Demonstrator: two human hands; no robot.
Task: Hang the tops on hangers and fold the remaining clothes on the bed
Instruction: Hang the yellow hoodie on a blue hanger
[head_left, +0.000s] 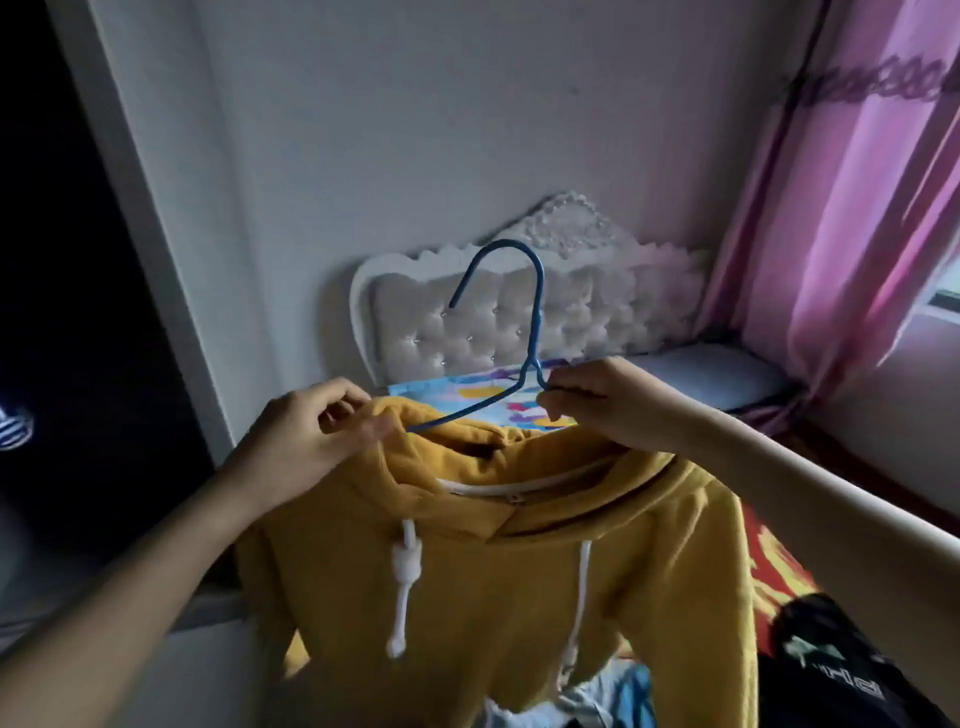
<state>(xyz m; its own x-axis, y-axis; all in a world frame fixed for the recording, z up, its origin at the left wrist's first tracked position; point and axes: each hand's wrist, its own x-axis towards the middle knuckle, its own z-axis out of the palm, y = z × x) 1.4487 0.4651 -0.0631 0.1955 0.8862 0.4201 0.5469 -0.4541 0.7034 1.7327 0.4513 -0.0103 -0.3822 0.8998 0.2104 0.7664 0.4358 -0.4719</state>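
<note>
So the yellow hoodie (493, 597) is held up in the air over the foot end of the bed (717, 371), front facing the person, with its white drawstrings (402, 587) dangling. The left hand (311, 436) is pinching the edge of the neck opening on the left side, fingers curled round the fabric. The right hand (608, 402) is gripping the blue wire hanger (531, 361) just under the hook. One hanger arm slants down into the neck opening, and the hook sticks straight up in front of the white tufted headboard (597, 312). There's a colourful pillow (483, 389) at the head of the bed and a pink curtain (857, 208) on the right. A black garment (831, 675) with lettering and some light blue clothes (613, 696) lie on the bed near the bottom edge.
</note>
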